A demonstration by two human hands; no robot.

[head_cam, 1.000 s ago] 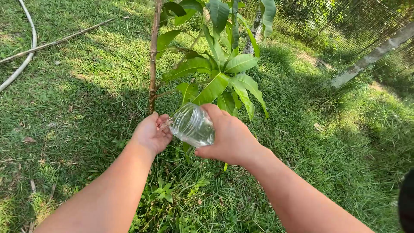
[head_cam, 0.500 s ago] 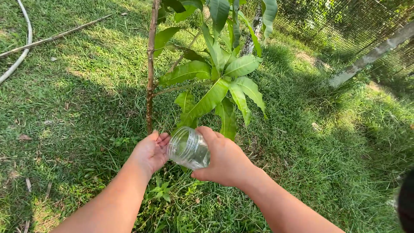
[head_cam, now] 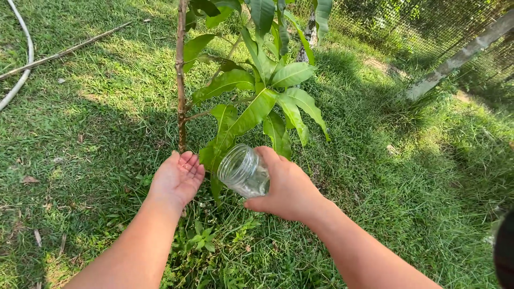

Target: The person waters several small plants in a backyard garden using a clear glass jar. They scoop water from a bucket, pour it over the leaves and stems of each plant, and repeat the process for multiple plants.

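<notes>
Your right hand point(head_cam: 289, 190) gripped a clear glass jar point(head_cam: 243, 171), fingers wrapped over its far side and thumb underneath, and you held it tipped well over so that its open mouth faced left, toward your other hand. A little water sat in the low part of the jar, near your palm. Your left hand point(head_cam: 179, 176) was open and cupped, palm up, fingers together and slightly curled, just beside the jar's mouth but not touching the glass; whether any water lay in that palm could not be told. Both hands hovered above the grass point(head_cam: 85, 128), close to the foot of a young sapling point(head_cam: 181, 80), whose thin brown stem rose straight up just behind your left fingertips. The jar was in front of the sapling's lowest drooping leaves point(head_cam: 257, 107), which are long, glossy and green and spread to the right of the stem; one leaf tip hung right behind the jar's rim. Small weeds grew in the grass under your wrists. Far off at the upper left, a pale hose point(head_cam: 24, 64) curved across the lawn, and a thin long stick point(head_cam: 69, 51) lay slantwise near it, well apart from your hands. At the upper right a wire mesh fence point(head_cam: 428, 27) ran along the edge of the lawn, with a grey leaning post point(head_cam: 460, 53) in front of it. Most of the ground around the sapling lay in shade, while the lawn to the left was sunlit.
</notes>
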